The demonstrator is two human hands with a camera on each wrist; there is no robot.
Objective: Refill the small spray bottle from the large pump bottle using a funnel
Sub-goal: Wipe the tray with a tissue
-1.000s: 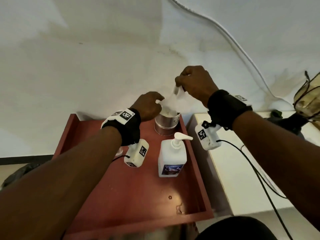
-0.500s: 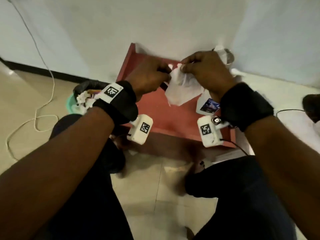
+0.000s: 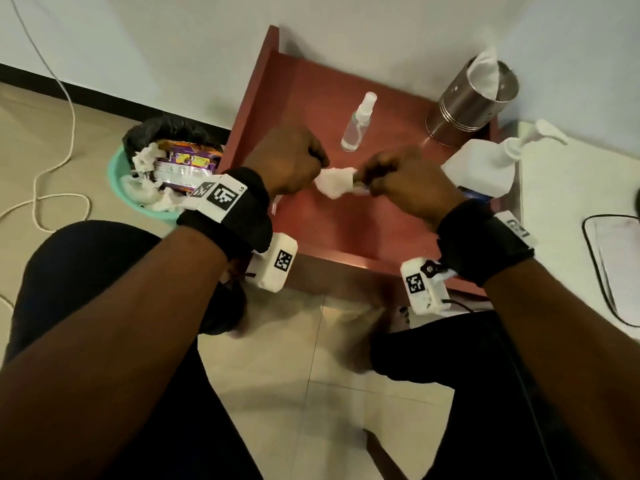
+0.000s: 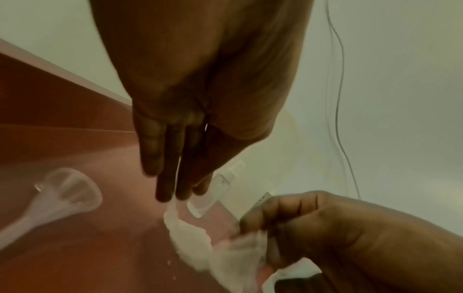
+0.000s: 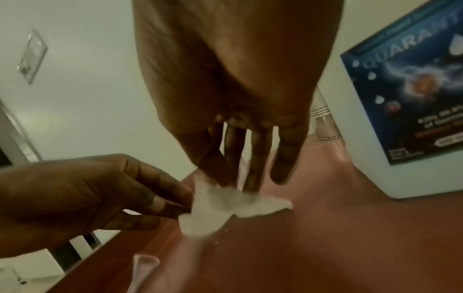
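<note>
Both hands busy with tissue [image 3: 334,181]: left hand [image 3: 289,161] pinches one end, right hand [image 3: 403,183] other. Spray bottle [image 3: 358,123] stands capped on bench [image 3: 346,233], pump bottle [image 3: 485,164] at right edge, funnel [image 4: 62,196] lies loose (rolls easy). Risk: right elbow swing knocks pump bottle off.

White wall [image 3: 138,36], beige tiled floor [image 3: 311,393] (black skirting [image 3: 104,95])

both hands [image 4: 200,150] pinching a crumpled white tissue [image 4: 200,243], clear funnel [image 4: 62,200] lying nearby
</note>
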